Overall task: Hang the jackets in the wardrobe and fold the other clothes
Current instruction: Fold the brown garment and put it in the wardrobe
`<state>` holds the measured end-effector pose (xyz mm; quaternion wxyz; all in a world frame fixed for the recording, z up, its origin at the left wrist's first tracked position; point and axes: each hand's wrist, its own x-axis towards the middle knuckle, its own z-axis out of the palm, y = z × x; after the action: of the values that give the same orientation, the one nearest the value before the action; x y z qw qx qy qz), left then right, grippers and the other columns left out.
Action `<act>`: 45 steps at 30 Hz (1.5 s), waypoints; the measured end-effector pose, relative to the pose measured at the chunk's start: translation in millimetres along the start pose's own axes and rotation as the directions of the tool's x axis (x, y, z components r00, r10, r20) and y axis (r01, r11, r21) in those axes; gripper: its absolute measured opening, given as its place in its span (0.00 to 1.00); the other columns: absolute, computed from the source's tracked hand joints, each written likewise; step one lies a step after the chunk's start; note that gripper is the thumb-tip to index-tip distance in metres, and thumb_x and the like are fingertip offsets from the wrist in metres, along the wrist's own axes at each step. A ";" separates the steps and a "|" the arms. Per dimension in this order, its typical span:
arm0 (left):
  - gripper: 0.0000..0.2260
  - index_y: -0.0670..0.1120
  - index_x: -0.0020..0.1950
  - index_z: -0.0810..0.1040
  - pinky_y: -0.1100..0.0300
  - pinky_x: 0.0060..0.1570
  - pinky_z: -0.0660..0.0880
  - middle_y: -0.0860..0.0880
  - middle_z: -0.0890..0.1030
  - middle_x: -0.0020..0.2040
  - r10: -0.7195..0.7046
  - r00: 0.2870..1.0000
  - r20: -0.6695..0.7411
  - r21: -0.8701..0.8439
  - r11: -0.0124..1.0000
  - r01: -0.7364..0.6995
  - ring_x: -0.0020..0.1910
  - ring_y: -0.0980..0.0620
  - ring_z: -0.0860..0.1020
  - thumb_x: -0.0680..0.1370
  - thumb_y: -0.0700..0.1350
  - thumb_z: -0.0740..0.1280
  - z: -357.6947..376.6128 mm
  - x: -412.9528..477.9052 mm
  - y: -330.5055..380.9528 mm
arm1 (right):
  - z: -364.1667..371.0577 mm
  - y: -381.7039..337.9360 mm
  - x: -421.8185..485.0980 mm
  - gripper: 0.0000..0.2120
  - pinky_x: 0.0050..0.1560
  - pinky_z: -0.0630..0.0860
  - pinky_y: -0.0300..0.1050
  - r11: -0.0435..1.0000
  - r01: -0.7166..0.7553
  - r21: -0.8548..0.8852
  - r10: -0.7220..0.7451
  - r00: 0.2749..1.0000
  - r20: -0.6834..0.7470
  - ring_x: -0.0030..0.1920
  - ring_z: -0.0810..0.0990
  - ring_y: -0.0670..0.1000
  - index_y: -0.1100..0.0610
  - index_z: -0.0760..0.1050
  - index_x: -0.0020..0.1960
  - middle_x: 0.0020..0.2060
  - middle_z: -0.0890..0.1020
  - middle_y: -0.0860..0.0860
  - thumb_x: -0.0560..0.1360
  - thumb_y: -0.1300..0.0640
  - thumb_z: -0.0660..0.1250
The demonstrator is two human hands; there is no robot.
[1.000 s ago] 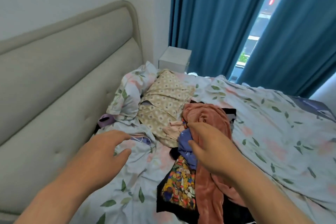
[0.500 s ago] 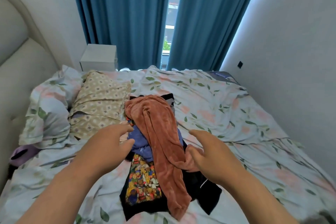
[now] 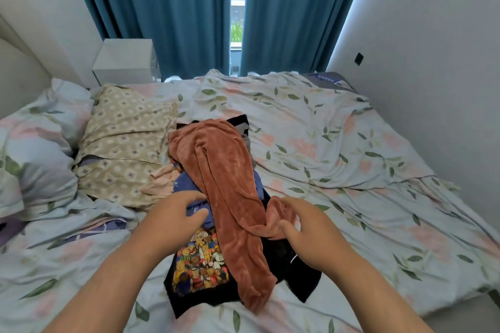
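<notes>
Fingers, right: curled over a bunched fold of the rust garment, with the thumb pressing that fold from the near side. Narrow, closed grip.
Fingers, left: bent down onto the blue garment, with the thumb closing on a fold of it from below. Pinching hold.
Right hand: at the right edge of the clothes pile, forearm entering from the bottom right.
Left hand: at the left edge of the pile, forearm entering from the bottom left.
Rust garment: long and plush, draped lengthwise over the top of the pile, its near end lying on the black shirt.
Blue garment: beneath the rust garment, showing mostly on its left side.
Black shirt: lowest visible layer, spread flat, cartoon bear print facing up, partly covered.
Peach garment: crumpled at the pile's left, touching the beige pillow.
Pile location: middle of the bed, on the floral duvet.
Bedding: floral pillow left of the beige pillow.
Surroundings: white bedside cabinet beyond the pillows. Blue curtains behind the bed, parted by a narrow gap.
</notes>
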<state>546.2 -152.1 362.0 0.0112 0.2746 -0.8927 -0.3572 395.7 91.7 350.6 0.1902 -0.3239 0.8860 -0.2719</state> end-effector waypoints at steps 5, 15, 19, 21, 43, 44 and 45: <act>0.17 0.51 0.69 0.74 0.62 0.58 0.67 0.54 0.75 0.68 -0.092 0.994 0.061 -0.074 0.993 0.097 0.64 0.56 0.73 0.81 0.51 0.64 50.6 62.3 -4.4 | 18.2 61.7 53.9 0.12 0.46 0.71 0.34 0.999 -0.006 0.044 0.004 0.999 0.045 0.52 0.73 0.33 0.49 0.69 0.57 0.56 0.75 0.44 0.75 0.56 0.65; 0.15 0.49 0.66 0.77 0.55 0.56 0.75 0.58 0.79 0.56 -0.396 0.906 0.147 -0.483 0.771 0.415 0.54 0.59 0.77 0.80 0.50 0.67 153.4 163.9 -102.0 | 136.8 152.0 145.4 0.27 0.54 0.67 0.36 0.975 -0.188 0.115 0.166 0.970 0.178 0.57 0.70 0.39 0.45 0.69 0.72 0.56 0.70 0.35 0.75 0.47 0.68; 0.17 0.45 0.68 0.73 0.51 0.61 0.76 0.49 0.77 0.62 -0.559 0.799 0.222 -0.651 0.525 0.549 0.59 0.50 0.76 0.81 0.47 0.66 195.5 203.3 -149.1 | 186.2 184.9 179.0 0.22 0.47 0.66 0.29 0.941 -0.284 0.183 0.261 0.955 0.144 0.52 0.72 0.37 0.45 0.73 0.69 0.50 0.72 0.30 0.75 0.51 0.69; 0.20 0.45 0.71 0.72 0.50 0.62 0.75 0.48 0.76 0.64 -0.552 0.819 0.156 -0.642 0.573 0.509 0.61 0.50 0.76 0.80 0.48 0.67 211.9 224.6 -171.4 | 205.3 196.1 196.6 0.21 0.46 0.65 0.27 0.940 -0.282 0.193 0.265 0.958 0.110 0.49 0.73 0.33 0.44 0.74 0.67 0.47 0.72 0.27 0.74 0.50 0.69; 0.16 0.47 0.52 0.78 0.50 0.43 0.81 0.47 0.81 0.46 -0.710 0.694 -0.114 -0.762 0.511 0.397 0.44 0.44 0.81 0.64 0.42 0.69 209.4 347.0 -225.6 | 185.5 190.1 288.3 0.05 0.34 0.75 0.30 0.808 -0.410 0.422 0.262 0.893 0.367 0.38 0.84 0.40 0.49 0.85 0.45 0.38 0.87 0.43 0.73 0.58 0.73; 0.11 0.49 0.44 0.79 0.56 0.36 0.80 0.51 0.81 0.39 -0.686 0.711 -0.156 -0.749 0.551 0.368 0.39 0.48 0.80 0.64 0.42 0.67 208.1 339.1 -218.6 | 180.3 191.9 275.6 0.05 0.39 0.76 0.33 0.827 -0.423 0.369 0.261 0.872 0.413 0.41 0.85 0.42 0.49 0.85 0.44 0.39 0.87 0.43 0.73 0.58 0.73; 0.07 0.49 0.39 0.79 0.62 0.28 0.75 0.55 0.80 0.31 -0.651 0.736 -0.185 -0.736 0.588 0.335 0.33 0.52 0.78 0.64 0.41 0.66 207.9 329.9 -210.9 | 179.0 193.7 260.3 0.05 0.44 0.77 0.36 0.843 -0.438 0.312 0.272 0.848 0.455 0.42 0.85 0.44 0.49 0.85 0.41 0.38 0.86 0.43 0.72 0.58 0.74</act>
<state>322.9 -310.4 13.3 0.2045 0.5682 -0.5627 -0.5645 209.6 -24.4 51.9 0.4748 -0.1519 0.7985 -0.3375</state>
